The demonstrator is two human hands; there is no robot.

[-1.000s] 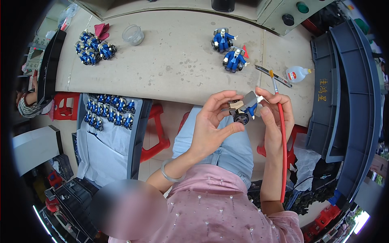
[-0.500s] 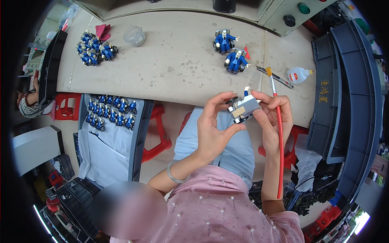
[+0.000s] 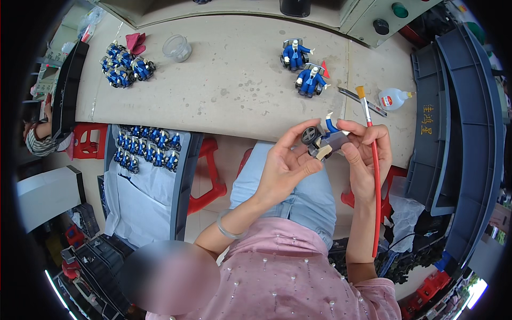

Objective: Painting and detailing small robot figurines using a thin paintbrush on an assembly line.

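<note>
Over my lap I hold a small figurine in a wheelchair [image 3: 332, 141], tilted so a black spoked wheel and a grey block-like part show. One blue arm with a white hand sticks up from it. My left hand [image 3: 285, 170] is closed about its wheel side, fingertips above and thumb below. On the other side, my right hand [image 3: 368, 154] pinches the grey part between thumb and fingers. A paintbrush [image 3: 376, 197] with a red handle is also tucked in the right hand, its tan bristles pointing away from me. Fingers hide part of the figurine.
Two similar blue figurines [image 3: 309, 80] sit on the table [image 3: 224, 80], near a knife-like tool [image 3: 373, 105] and a squeeze bottle [image 3: 393, 99]. Far left are clustered figurines [image 3: 124, 66], a red cloth [image 3: 136, 42] and a clear cup [image 3: 177, 48]. A paper-lined crate [image 3: 184, 181] holds several more.
The figurine has turned in my hands, bringing a spoked wheel and its blue arm into fuller view. My right hand and the paintbrush have shifted slightly to the right.
</note>
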